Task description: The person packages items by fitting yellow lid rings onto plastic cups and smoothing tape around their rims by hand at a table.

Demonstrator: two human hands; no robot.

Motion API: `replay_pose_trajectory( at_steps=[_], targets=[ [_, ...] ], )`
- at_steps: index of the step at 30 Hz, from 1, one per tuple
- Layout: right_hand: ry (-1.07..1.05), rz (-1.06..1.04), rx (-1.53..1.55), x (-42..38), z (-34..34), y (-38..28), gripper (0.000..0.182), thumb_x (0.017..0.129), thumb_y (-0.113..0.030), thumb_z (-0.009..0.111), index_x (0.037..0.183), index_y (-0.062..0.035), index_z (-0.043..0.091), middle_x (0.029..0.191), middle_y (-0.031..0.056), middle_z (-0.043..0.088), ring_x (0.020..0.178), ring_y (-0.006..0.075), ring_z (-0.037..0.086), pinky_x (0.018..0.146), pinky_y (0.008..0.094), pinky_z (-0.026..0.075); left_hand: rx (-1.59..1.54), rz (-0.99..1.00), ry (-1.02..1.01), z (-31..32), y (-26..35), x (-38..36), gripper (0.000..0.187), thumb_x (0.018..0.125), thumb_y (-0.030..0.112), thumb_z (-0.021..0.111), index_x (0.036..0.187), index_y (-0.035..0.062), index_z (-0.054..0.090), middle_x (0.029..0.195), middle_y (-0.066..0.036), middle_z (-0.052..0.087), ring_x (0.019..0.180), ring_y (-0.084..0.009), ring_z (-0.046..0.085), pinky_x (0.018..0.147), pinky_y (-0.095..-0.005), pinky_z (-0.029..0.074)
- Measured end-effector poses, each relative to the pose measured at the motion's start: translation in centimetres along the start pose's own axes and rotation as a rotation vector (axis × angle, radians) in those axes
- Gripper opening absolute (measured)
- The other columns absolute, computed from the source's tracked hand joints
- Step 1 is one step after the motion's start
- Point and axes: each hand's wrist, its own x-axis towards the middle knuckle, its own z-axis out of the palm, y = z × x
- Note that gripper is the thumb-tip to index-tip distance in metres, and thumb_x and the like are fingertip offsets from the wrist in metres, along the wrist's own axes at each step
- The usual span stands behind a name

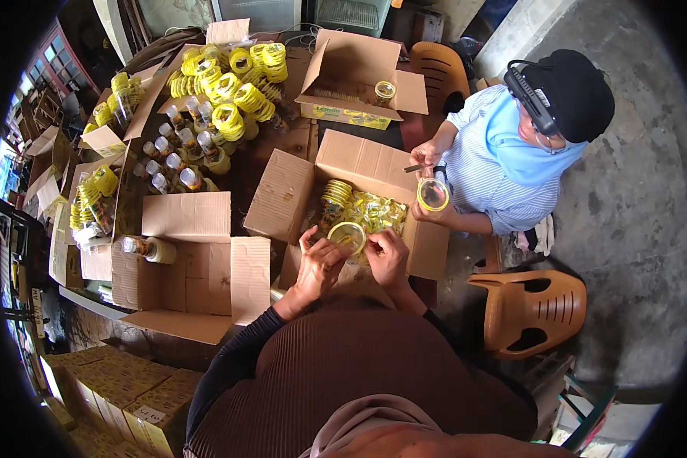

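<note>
My left hand [322, 263] is closed around the side of a round clear plastic jar [347, 238] with a yellow rim, its top facing me. Bent and pinched, the fingers of my right hand [389, 258] are at the jar's right edge; what they grip is too small to make out. Both hands are over the near side of an open cardboard box [278, 197]. Inside that box lie many small yellow packets [378, 212], with a stack of yellow-rimmed round pieces [336, 195] at the left.
Across the box, a co-worker [504, 156] holds a similar yellow-rimmed jar [433, 195] and a thin dark tool. An open carton [187, 214] stands at left, a bottle-like jar [139, 246] on its flap. Yellow-lidded jars [225, 88] crowd the table behind. A brown plastic chair [534, 313] stands right.
</note>
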Motion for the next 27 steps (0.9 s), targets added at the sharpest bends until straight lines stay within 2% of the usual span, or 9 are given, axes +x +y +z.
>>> replay_pose_trajectory(
  at_steps=[2, 9, 12, 15, 18, 20, 23, 27],
  targets=[
    [0.021, 0.080, 0.161, -0.1, 0.2, 0.1, 0.014, 0.074, 0.000, 0.072, 0.084, -0.0028, 0.063, 0.074, 0.0095, 0.055, 0.066, 0.0259, 0.059, 0.059, 0.0360, 0.048, -0.020, 0.004, -0.006, 0.4, -0.1, -0.3, 0.021, 0.074, 0.006, 0.074, 0.093, 0.0131, 0.070, 0.084, 0.001, 0.069, 0.082, -0.0168, 0.063, 0.108, -0.0495, 0.028],
    [-0.055, 0.015, 0.251, 0.0, -0.5, -1.3, 0.014, 0.075, 0.003, 0.071, 0.086, -0.0014, 0.064, 0.075, 0.0096, 0.057, 0.065, 0.0243, 0.060, 0.058, 0.0340, 0.048, -0.062, -0.150, -0.054, -0.3, -0.3, -0.2, 0.032, 0.071, 0.007, 0.071, 0.101, 0.0114, 0.066, 0.088, 0.000, 0.067, 0.088, -0.0183, 0.063, 0.107, -0.0481, 0.029],
    [-0.098, -0.057, 0.189, -0.1, -0.5, -1.3, 0.014, 0.075, 0.003, 0.071, 0.086, -0.0009, 0.064, 0.076, 0.0097, 0.057, 0.065, 0.0243, 0.060, 0.057, 0.0343, 0.048, 0.006, -0.120, -0.021, -0.5, -0.4, -0.5, 0.031, 0.074, 0.007, 0.071, 0.105, 0.0103, 0.068, 0.087, -0.001, 0.066, 0.086, -0.0191, 0.062, 0.104, -0.0463, 0.033],
    [-0.055, 0.013, 0.195, -0.1, -0.7, -1.7, 0.013, 0.075, 0.002, 0.071, 0.085, -0.0015, 0.064, 0.075, 0.0095, 0.056, 0.065, 0.0252, 0.060, 0.057, 0.0346, 0.048, 0.066, -0.099, 0.040, -0.5, -0.5, -0.7, 0.025, 0.079, 0.008, 0.071, 0.104, 0.0094, 0.069, 0.085, -0.002, 0.065, 0.083, -0.0200, 0.061, 0.099, -0.0451, 0.037],
    [-0.007, -0.065, 0.110, -0.1, -1.0, -1.9, 0.012, 0.074, 0.001, 0.072, 0.082, -0.0033, 0.063, 0.074, 0.0085, 0.055, 0.064, 0.0262, 0.058, 0.056, 0.0356, 0.047, 0.081, -0.135, 0.076, -0.4, -0.5, -0.8, 0.023, 0.079, 0.008, 0.071, 0.102, 0.0090, 0.070, 0.084, -0.003, 0.065, 0.081, -0.0207, 0.061, 0.098, -0.0452, 0.038],
    [0.031, -0.234, 0.004, -0.4, -0.8, -1.9, 0.013, 0.075, 0.000, 0.072, 0.080, -0.0053, 0.062, 0.073, 0.0076, 0.053, 0.065, 0.0265, 0.057, 0.056, 0.0367, 0.047, 0.066, -0.198, 0.091, -0.4, -0.2, -0.6, 0.018, 0.079, 0.006, 0.072, 0.097, 0.0069, 0.071, 0.081, -0.003, 0.066, 0.079, -0.0202, 0.063, 0.099, -0.0449, 0.037],
    [0.008, -0.269, -0.059, -0.8, -0.4, -2.1, 0.013, 0.075, -0.002, 0.072, 0.080, -0.0066, 0.062, 0.073, 0.0076, 0.052, 0.067, 0.0264, 0.057, 0.057, 0.0376, 0.047, 0.057, -0.192, 0.108, 0.0, 0.1, -0.5, 0.019, 0.080, 0.007, 0.072, 0.098, 0.0069, 0.071, 0.080, -0.003, 0.066, 0.078, -0.0202, 0.063, 0.098, -0.0446, 0.038],
    [-0.003, -0.204, -0.082, -0.8, 0.0, -1.6, 0.015, 0.073, -0.002, 0.072, 0.083, -0.0065, 0.063, 0.075, 0.0085, 0.052, 0.069, 0.0276, 0.057, 0.058, 0.0385, 0.047, 0.033, -0.194, 0.090, 0.2, 0.9, -0.2, 0.018, 0.080, 0.007, 0.072, 0.098, 0.0077, 0.071, 0.080, -0.003, 0.066, 0.078, -0.0201, 0.063, 0.098, -0.0440, 0.038]
  ],
)
